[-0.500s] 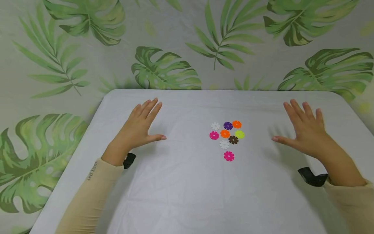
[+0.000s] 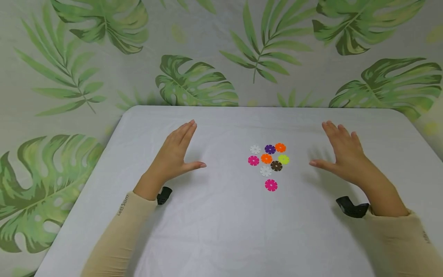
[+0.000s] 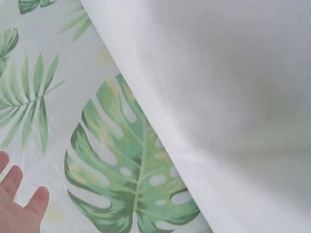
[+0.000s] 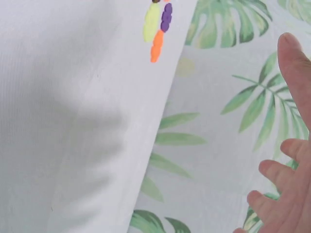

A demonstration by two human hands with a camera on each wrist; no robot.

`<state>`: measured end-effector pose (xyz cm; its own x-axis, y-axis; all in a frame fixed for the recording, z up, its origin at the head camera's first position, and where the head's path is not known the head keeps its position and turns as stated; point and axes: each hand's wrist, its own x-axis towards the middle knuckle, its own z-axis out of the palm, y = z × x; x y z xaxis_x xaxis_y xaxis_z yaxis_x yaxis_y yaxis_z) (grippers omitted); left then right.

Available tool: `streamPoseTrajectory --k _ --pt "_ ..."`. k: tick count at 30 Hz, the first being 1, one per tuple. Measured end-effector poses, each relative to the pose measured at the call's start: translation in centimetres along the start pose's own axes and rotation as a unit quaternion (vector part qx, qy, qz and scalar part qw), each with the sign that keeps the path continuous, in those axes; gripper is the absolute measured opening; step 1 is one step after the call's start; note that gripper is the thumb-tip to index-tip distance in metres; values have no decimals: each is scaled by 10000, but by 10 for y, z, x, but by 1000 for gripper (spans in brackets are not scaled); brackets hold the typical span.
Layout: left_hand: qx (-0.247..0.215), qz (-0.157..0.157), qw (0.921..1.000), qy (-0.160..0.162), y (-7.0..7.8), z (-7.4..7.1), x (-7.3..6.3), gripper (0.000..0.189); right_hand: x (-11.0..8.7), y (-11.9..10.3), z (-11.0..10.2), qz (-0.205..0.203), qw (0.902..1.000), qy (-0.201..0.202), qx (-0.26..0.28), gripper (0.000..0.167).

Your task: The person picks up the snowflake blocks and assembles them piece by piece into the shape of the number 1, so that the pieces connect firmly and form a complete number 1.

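Several flat, notched plastic discs lie in a loose group on the white table. Among them are a purple disc (image 2: 270,149), a yellow-green disc (image 2: 283,159), a brown disc (image 2: 276,166) and two orange ones. Two white discs and two pink ones are there too; one pink disc (image 2: 271,185) lies apart, nearest the person. To the left of the group, the left hand (image 2: 174,154) hovers above the table with fingers extended and thumb spread. On the other side hovers the right hand (image 2: 347,157), likewise spread. Neither hand touches anything.
A white cloth covers the table (image 2: 214,231), whose far edge meets a leaf-patterned backdrop (image 2: 197,82). Black wrist-worn devices show below the left cuff (image 2: 164,195) and by the right cuff (image 2: 353,207).
Both hands have moved inward toward the discs, the left one rightward and the right one leftward. The discs have stayed in place.
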<state>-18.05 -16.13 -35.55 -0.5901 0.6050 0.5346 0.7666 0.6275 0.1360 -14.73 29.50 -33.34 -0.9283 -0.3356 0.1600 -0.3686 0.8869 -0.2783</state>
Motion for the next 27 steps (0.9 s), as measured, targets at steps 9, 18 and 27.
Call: streamPoseTrajectory --k 9,18,27 --pt "-1321 -1059 9849 -355 18 12 1 108 8 -3 20 59 9983 -233 533 106" --pt "-2341 -1520 9592 -448 31 25 7 109 13 -11 34 415 9855 -656 1509 102" --pt "-2952 -1552 9415 -478 42 39 14 100 16 -8 54 491 9690 -606 2345 83"
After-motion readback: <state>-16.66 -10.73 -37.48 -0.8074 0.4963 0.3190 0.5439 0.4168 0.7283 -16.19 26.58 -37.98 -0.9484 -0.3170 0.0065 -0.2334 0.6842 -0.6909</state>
